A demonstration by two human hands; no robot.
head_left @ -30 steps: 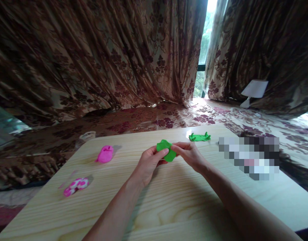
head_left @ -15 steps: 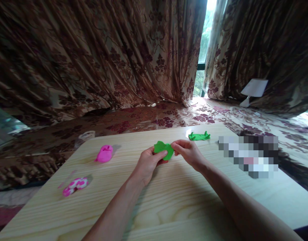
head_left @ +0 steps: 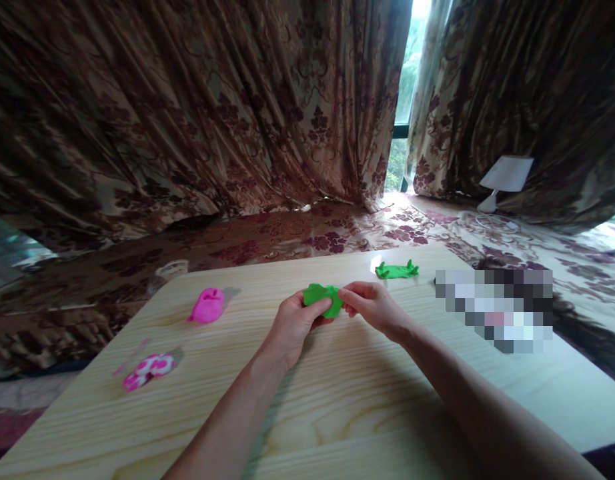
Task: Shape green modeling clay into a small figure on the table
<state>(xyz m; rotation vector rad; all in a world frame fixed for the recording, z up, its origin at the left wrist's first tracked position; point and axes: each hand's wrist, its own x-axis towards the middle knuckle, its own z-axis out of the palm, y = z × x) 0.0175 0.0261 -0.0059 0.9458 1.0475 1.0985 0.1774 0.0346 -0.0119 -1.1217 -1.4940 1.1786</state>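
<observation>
A flattened piece of green modelling clay (head_left: 317, 292) is held up over the middle of the table. My left hand (head_left: 293, 327) grips it from the left, thumb on top and fingers underneath. At its right edge, my right hand (head_left: 370, 303) pinches the clay between thumb and forefinger. Beyond my right hand lies another green clay piece (head_left: 397, 271), a flat strip with small upright nubs at its ends. To the left sit a pink clay pouch-like shape (head_left: 208, 307) and, nearer to me, a pink-and-white spotted clay piece (head_left: 150, 371).
The pieces rest on a pale wooden table (head_left: 307, 427). A blurred-out patch (head_left: 497, 310) covers something at the right edge. A clear container (head_left: 172, 270) stands behind the far left corner. Farther back are a white lamp (head_left: 507, 173) and patterned curtains (head_left: 267, 100).
My right fingertips have moved slightly left onto the edge of the green clay, and its upper edge looks a little lower. The other clay pieces have stayed put.
</observation>
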